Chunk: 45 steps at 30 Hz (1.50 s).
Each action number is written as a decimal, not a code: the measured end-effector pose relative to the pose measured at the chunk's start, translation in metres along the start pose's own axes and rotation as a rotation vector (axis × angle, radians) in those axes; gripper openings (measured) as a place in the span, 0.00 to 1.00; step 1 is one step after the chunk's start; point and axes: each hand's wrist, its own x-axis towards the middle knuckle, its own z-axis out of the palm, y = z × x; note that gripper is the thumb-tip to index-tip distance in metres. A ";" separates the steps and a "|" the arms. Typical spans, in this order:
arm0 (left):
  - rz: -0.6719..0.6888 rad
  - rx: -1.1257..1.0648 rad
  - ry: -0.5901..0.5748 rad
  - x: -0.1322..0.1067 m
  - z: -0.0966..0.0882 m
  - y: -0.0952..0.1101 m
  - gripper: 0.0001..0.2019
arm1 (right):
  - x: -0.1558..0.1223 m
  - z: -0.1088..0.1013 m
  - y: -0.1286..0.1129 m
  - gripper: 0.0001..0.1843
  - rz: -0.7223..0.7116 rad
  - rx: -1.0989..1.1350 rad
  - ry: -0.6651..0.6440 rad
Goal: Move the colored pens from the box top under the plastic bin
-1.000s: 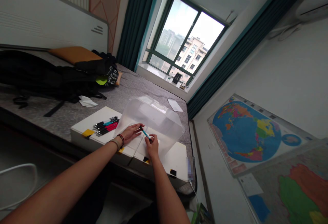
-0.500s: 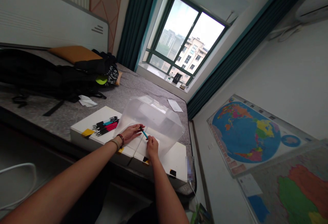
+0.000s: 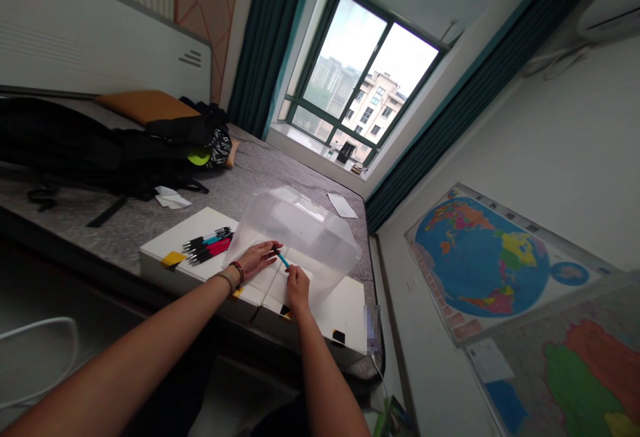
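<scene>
Inspected first: grey marbled mattress (image 3: 273, 164), bearing a pair of low, white, flat-topped boxes (image 3: 345, 304) set side by side. Above these, noted a translucent, colourless plastic tub (image 3: 303, 224) with sloping walls; unable to confirm the direction of its mouth. Beside the tub, on the boxes: a bunch of slim black, turquoise and red pens (image 3: 213, 248), roughly aligned.

Right hand (image 3: 298, 284): fingers curled, gripping the nearer end of a slim, turquoise, dark-ended pen (image 3: 283, 260). Left hand (image 3: 257, 259): fingers mostly extended, fingertips at the pen's dark far end; cannot tell whether pinching or only touching. Pen found slanting between both hands, over the boxes.

Recommended, in judgement: keep both hands in line with the barrel, hold firmly at the right, avoid sideways bending, and clear the tub wall with the knuckles.
</scene>
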 end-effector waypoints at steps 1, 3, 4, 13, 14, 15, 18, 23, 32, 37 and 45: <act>-0.002 -0.001 -0.002 0.000 0.000 0.000 0.11 | 0.000 0.000 0.000 0.24 0.003 -0.014 0.001; -0.004 0.000 -0.006 0.001 -0.001 -0.001 0.12 | 0.000 0.000 0.000 0.25 0.005 -0.029 0.001; -0.003 -0.002 -0.007 0.001 -0.002 -0.001 0.12 | 0.001 0.000 0.000 0.26 0.006 -0.028 0.000; 0.054 -0.086 0.087 -0.002 0.005 0.002 0.09 | 0.003 0.002 0.004 0.25 0.073 0.308 -0.081; 0.064 -0.110 0.105 -0.002 0.006 0.002 0.08 | 0.003 0.003 0.006 0.26 0.070 0.346 -0.098; 0.071 -0.132 0.118 -0.001 0.007 0.003 0.08 | 0.004 0.004 0.007 0.26 0.058 0.368 -0.115; 0.088 -0.177 0.146 0.001 0.007 0.003 0.07 | 0.003 0.005 0.010 0.25 0.007 0.365 -0.176; 0.094 -0.128 0.177 0.003 0.006 0.001 0.09 | -0.004 0.002 0.003 0.24 -0.086 0.237 -0.295; 0.032 0.031 0.136 0.001 0.010 0.001 0.10 | -0.010 0.000 -0.007 0.26 -0.083 0.115 -0.283; 0.088 -0.051 0.146 0.001 0.007 0.001 0.10 | -0.007 -0.001 -0.008 0.33 -0.065 0.144 -0.303; 0.055 -0.090 0.087 0.002 0.004 -0.001 0.10 | -0.001 0.001 -0.001 0.15 -0.026 0.167 -0.142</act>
